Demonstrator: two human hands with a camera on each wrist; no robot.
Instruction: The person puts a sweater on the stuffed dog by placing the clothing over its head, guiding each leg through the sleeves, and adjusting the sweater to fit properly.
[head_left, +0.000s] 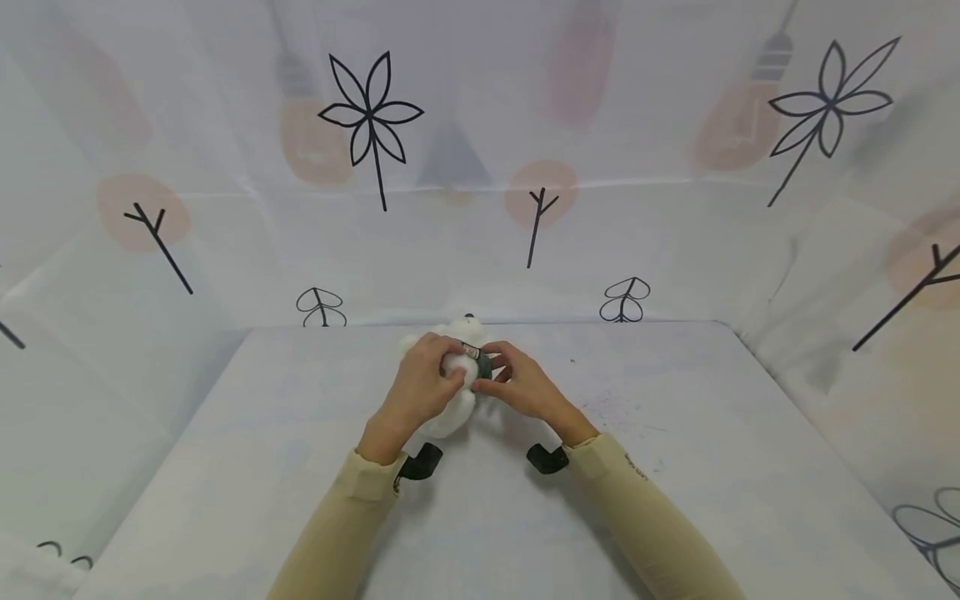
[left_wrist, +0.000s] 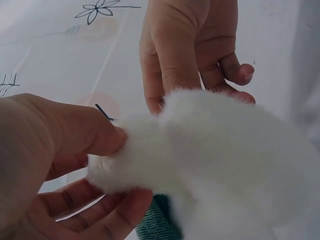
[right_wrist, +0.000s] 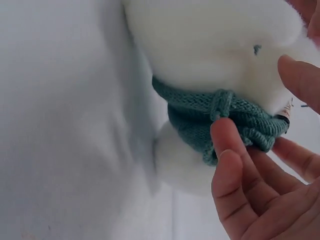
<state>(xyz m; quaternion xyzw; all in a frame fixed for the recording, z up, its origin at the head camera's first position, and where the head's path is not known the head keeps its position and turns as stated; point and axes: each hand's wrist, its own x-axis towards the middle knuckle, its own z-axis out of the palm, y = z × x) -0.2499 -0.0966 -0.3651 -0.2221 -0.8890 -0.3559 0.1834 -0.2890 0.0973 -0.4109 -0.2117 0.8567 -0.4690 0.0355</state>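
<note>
A fluffy white plush toy (head_left: 448,417) with a dark nose lies at the far part of the table, between both hands. It wears a green knitted garment (right_wrist: 195,107) with a small strap-like loop on its edge. My left hand (head_left: 423,375) pinches a stubby white limb between thumb and fingers, plainly seen in the left wrist view. From the other side, my right hand (head_left: 525,385) holds the toy at the garment, fingertips on the knit and thumb near the white fur. A small printed label (head_left: 471,351) shows between the hands. Part of the toy is hidden behind the hands.
A pale cloth covers the table (head_left: 675,500). Behind it and at the sides hang white cloth walls (head_left: 465,250) with printed plants. Dark wrist mounts (head_left: 547,458) jut inward from both sleeves. Faint purplish marks (head_left: 611,410) show right of the hands.
</note>
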